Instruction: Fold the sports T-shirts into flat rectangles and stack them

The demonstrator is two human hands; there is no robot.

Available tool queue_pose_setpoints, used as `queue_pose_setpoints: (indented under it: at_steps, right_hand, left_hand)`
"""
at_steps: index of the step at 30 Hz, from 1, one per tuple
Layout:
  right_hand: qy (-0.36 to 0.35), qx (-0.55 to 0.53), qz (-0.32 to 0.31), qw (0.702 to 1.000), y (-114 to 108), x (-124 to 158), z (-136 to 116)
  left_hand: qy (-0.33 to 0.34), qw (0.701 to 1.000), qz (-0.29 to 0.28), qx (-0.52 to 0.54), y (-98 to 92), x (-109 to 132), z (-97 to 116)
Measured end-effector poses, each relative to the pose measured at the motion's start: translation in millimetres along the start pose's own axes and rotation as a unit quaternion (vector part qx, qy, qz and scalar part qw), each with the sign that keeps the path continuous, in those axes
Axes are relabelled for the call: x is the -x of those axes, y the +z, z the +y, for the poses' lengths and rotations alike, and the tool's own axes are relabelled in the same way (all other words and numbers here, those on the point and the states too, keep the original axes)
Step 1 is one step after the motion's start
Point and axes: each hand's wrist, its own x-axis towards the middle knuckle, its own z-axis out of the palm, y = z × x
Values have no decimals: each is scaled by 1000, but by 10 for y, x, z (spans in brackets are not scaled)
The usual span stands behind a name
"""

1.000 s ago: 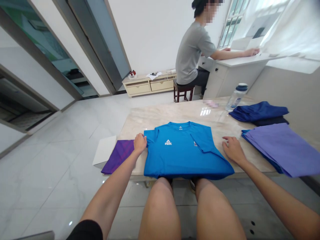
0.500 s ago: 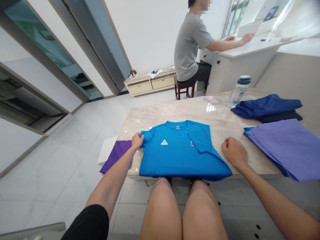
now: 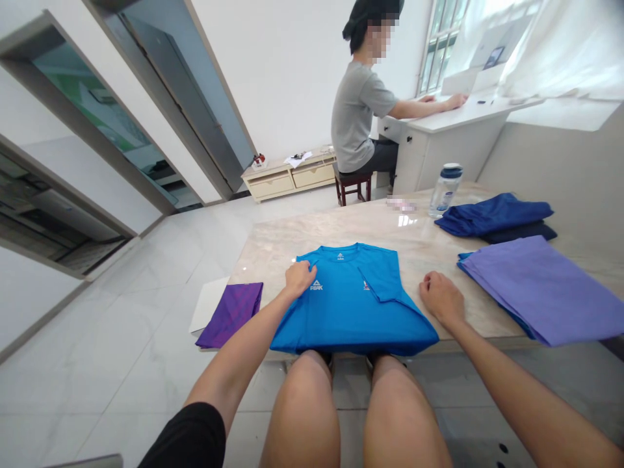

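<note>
Shirt (image 3: pixel 351 312) lies flat on the table (image 3: pixel 292 234), hem over the near edge — left hand (image 3: pixel 299 278) pinches its folded-in sleeve, right hand (image 3: pixel 441 300) rests on the table, loosely curled, empty.

Bright blue short-sleeved sports T-shirt (image 3: pixel 351 318): front up, flat on the pale marble-topped table (image 3: pixel 273 240), centred on its near edge. Collar points to the far edge; the hem hangs over the near edge. White chest logo and a small badge show. Right sleeve is folded in across the front. Left shoulder and sleeve are drawn inward too, fabric pinched in the left hand (image 3: pixel 299 278) just beside the logo.
</note>
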Motion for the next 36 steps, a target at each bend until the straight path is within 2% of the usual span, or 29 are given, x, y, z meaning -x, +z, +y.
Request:
queue_pose_setpoints:
  at_steps: [3, 6, 10, 13, 17, 19, 21, 24, 27, 29, 32, 34, 36]
  right_hand:
    - [6, -10, 1, 1000, 3, -8, 8]
    - [8, -24, 2, 1000, 4, -5, 8]
    - [12, -41, -2, 999, -17, 12, 21]
    - [42, -66, -36, 996, -57, -71, 72]
    - [106, -100, -87, 985, -71, -520, 97]
    - [63, -119, -113, 984, -19, -873, 41]
    - [-23, -133, -165, 977, 76, -1241, -52]
    - [-102, -117, -247, 957, 237, -1684, -197]
    - [-163, -78, -329, 927, 310, -1908, -298]
    - [-190, -50, -367, 909, 267, -1940, -353]
    - [-203, -25, -373, 905, 73, -1879, -458]
    - [-204, -11, -334, 920, -104, -1826, -553]
    - [-197, 4, -264, 944, -284, -1798, -661]
  left_hand:
    - [52, 998, -41, 21, 157, 3, 260]
    - [104, 990, -79, 61, 228, 17, 296]
    - [123, 986, -66, 96, 156, -49, -4]
    - [106, 986, -47, 116, 96, -253, -329]
    - [47, 989, -40, 131, 181, -709, -626]
    - [27, 989, -52, 136, 281, -952, -688]
    - [29, 988, -72, 134, 377, -1159, -706]
    - [89, 980, -126, 124, 442, -1358, -696]
    - [179, 950, -226, 121, 399, -1411, -687]
    - [206, 937, -255, 122, 339, -1376, -693]
    - [213, 944, -214, 131, 237, -1276, -713]
    - [203, 954, -174, 133, 151, -1231, -716]
    - [180, 967, -130, 124, 27, -1229, -695]
